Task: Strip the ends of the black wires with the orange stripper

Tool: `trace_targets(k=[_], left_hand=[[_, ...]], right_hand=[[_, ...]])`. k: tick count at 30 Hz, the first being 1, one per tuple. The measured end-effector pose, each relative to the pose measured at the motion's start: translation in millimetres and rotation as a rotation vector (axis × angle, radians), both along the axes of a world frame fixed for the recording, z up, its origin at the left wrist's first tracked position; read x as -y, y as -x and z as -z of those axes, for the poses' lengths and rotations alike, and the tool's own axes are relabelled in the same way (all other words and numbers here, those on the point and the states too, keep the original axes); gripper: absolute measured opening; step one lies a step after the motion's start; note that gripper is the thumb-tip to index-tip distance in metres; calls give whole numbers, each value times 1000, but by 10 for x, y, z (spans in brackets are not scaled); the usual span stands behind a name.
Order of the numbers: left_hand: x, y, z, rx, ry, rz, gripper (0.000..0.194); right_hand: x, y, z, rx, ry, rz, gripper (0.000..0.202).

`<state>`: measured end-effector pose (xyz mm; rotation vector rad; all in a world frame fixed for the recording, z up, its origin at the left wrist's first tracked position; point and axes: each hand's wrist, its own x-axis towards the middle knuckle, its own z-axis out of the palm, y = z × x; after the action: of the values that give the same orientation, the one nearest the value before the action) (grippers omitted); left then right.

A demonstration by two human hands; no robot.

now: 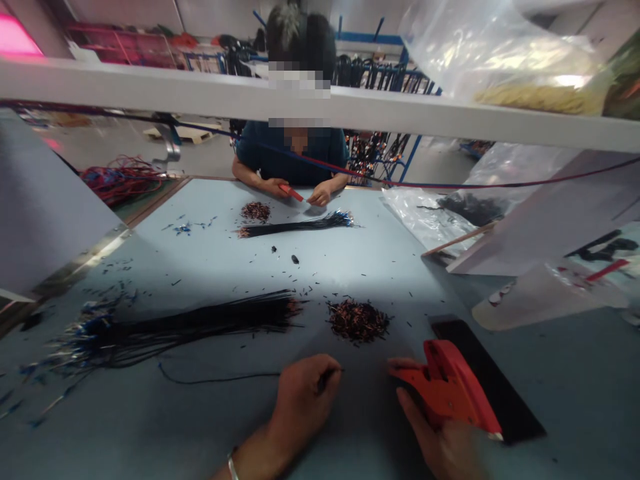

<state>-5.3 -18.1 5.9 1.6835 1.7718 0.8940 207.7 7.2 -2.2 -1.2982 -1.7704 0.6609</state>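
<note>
A single thin black wire [225, 379] is pinched in my left hand [306, 390], which is closed around it. A short tip sticks out past the fingers, and the blue-tipped end trails away to the left on the table. My right hand [440, 433] is wrapped around a red-orange wire stripper [450, 387], its jaws pointing left, a short gap from the wire tip. Beyond my left hand lies a bundle of black wires [200, 323], with blue and metal terminals at the left and copper-coloured ends at the right. To its right sits a heap of short dark and copper-coloured scraps [357, 321].
A dark flat slab [495, 380] lies under and beside the stripper. A translucent cup [540, 297] lies at the right. Across the table a person [293, 153] holds a red tool [291, 192] by another wire bundle [300, 225]. A white shelf beam [200, 87] crosses overhead.
</note>
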Motion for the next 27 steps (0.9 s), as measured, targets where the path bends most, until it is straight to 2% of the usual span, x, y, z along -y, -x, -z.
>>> trace_targets(k=[9, 15, 21, 27], left_hand=[[6, 3, 14, -8, -5, 9, 21], [6, 2, -5, -12, -19, 24, 20], [10, -2, -13, 4, -40, 3, 20], [11, 3, -1, -12, -26, 9, 19]], right_hand=[[20, 8, 28, 15, -21, 8, 24], [4, -18, 86, 106, -120, 20, 25], [2, 10, -56, 21, 7, 50, 28], [10, 30, -52, 16, 8, 46, 25]])
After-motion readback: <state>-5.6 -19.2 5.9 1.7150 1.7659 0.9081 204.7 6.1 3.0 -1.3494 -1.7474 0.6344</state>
